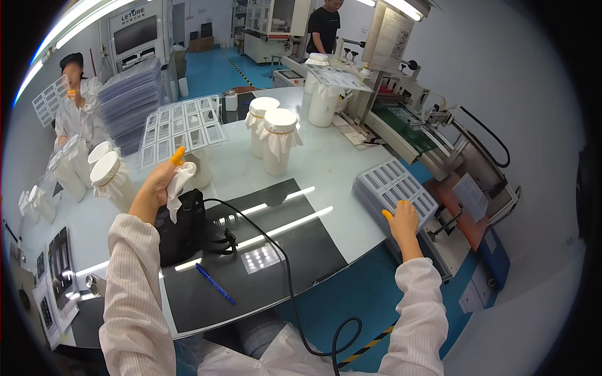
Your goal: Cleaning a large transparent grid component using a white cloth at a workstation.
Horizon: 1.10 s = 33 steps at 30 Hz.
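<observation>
In my left hand (162,183), which wears a yellow finger cover, a crumpled white cloth (180,180) is gripped and hangs down. That hand is at the near edge of a clear sheet with white-framed rectangles (182,127), which lies over a white jar (202,170); whether the fingers also pinch the sheet, I cannot tell. To the right, my right hand (405,225) lies on a stack of similar sheets (390,186) at the table's right edge. Its yellow-tipped fingers are stretched out, with the thumb apart.
Cloth-covered white jars (280,141) stand on the table (338,207). A black bag (182,225) with a cable and a blue pen (215,283) lie near me. Machinery (407,125) stands at right. A co-worker (78,100) holds a sheet; another person (323,28) stands behind.
</observation>
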Motion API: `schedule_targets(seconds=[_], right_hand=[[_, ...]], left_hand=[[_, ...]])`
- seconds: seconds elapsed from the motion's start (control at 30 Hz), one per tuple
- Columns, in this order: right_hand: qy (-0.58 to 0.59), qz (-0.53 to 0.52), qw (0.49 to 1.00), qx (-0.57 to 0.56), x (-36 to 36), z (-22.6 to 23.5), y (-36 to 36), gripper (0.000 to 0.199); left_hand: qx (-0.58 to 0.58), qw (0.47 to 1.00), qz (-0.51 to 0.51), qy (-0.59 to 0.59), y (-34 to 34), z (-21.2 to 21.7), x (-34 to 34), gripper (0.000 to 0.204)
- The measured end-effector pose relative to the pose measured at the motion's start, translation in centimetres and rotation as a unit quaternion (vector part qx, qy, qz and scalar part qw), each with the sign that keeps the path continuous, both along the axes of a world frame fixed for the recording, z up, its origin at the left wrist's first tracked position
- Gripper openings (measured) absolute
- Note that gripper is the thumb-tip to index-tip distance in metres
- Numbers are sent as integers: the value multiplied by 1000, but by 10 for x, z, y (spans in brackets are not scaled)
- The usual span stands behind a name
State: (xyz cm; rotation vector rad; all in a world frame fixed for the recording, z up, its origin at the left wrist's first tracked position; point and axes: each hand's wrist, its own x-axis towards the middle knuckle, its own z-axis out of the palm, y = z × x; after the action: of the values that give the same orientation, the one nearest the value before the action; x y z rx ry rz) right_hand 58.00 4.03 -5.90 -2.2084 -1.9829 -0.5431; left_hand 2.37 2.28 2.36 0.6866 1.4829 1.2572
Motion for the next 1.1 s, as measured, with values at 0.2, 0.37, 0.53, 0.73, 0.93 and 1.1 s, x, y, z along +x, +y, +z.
schedule_targets(seconds=[0.2, 0.37, 0.53, 0.73, 0.93, 1.1], right_hand=[[-85, 72, 994, 14, 21, -2, 7, 36], [-105, 122, 979, 127, 30, 26, 14, 28], [-84, 92, 970, 207, 27, 103, -4, 27], [63, 28, 978, 196, -19, 163, -71, 29], [455, 122, 880, 67, -21, 114, -58, 29], [609, 66, 789, -52, -35, 7, -46, 25]], left_hand=[[-8, 997, -70, -5, -9, 1, 4, 45], [12, 996, -93, -10, -17, 5, -5, 45], [13, 988, -150, -31, -12, -12, -25, 23], [-22, 986, -167, 8, -37, -6, -5, 34], [-40, 980, -192, 33, -97, -14, 25, 30], [-82, 977, -195, 32, -150, -37, 38, 25]])
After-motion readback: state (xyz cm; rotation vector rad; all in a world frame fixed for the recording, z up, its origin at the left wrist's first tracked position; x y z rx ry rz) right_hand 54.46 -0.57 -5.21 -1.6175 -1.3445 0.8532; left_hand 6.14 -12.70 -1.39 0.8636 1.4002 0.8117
